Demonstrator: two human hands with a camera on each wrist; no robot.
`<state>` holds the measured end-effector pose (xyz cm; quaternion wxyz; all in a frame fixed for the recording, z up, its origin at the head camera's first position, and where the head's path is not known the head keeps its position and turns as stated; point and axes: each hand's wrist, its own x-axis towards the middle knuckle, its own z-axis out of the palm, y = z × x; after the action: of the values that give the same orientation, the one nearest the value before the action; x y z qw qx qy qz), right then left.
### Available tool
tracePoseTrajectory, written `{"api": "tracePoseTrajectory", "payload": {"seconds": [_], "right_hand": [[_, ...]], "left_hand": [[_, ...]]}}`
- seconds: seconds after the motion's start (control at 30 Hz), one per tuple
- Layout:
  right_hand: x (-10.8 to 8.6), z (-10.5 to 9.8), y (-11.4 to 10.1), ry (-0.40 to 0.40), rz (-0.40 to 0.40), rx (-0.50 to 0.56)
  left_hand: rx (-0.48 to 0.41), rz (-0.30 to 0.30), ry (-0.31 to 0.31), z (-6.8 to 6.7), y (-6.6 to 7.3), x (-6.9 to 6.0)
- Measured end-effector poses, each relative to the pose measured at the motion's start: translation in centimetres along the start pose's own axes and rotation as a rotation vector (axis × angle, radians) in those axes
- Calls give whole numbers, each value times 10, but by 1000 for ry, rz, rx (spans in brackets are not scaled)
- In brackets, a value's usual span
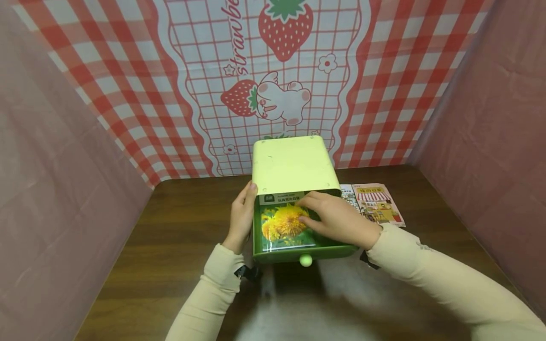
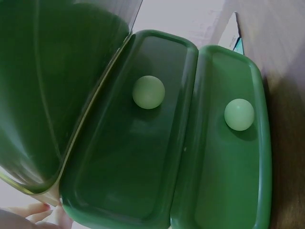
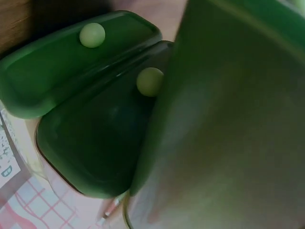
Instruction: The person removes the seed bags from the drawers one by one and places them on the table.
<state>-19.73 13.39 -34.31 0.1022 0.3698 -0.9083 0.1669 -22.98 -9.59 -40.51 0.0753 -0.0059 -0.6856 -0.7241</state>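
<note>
A pale green cabinet stands on the table with its top drawer pulled out. Inside that drawer lies a flat packet printed with yellow flowers. My right hand reaches over the drawer's right side, its thumb and fingertips spread apart on or just above the packet. Against the cabinet's left side, near the drawer opening, rests my left hand, whose fingers also show at the lower corner of the left wrist view. Two lower drawers, the middle one and the bottom one, are closed, each with a round knob.
To the right of the cabinet lie a colourful shop-print packet and a second, partly hidden one. A red checked strawberry cloth hangs behind, and pink cloth walls flank the brown wooden table.
</note>
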Motion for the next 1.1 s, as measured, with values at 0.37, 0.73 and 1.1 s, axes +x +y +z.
{"api": "tracePoseTrajectory", "payload": {"seconds": [0.37, 0.73, 1.1], "right_hand": [[0, 9, 3, -140, 16, -120], [0, 8, 0, -317, 59, -229], [2, 9, 1, -353, 68, -166]], "left_hand": [[3, -1, 9, 2, 3, -2], [12, -16, 9, 1, 1, -1], [3, -16, 17, 1, 3, -2]]}}
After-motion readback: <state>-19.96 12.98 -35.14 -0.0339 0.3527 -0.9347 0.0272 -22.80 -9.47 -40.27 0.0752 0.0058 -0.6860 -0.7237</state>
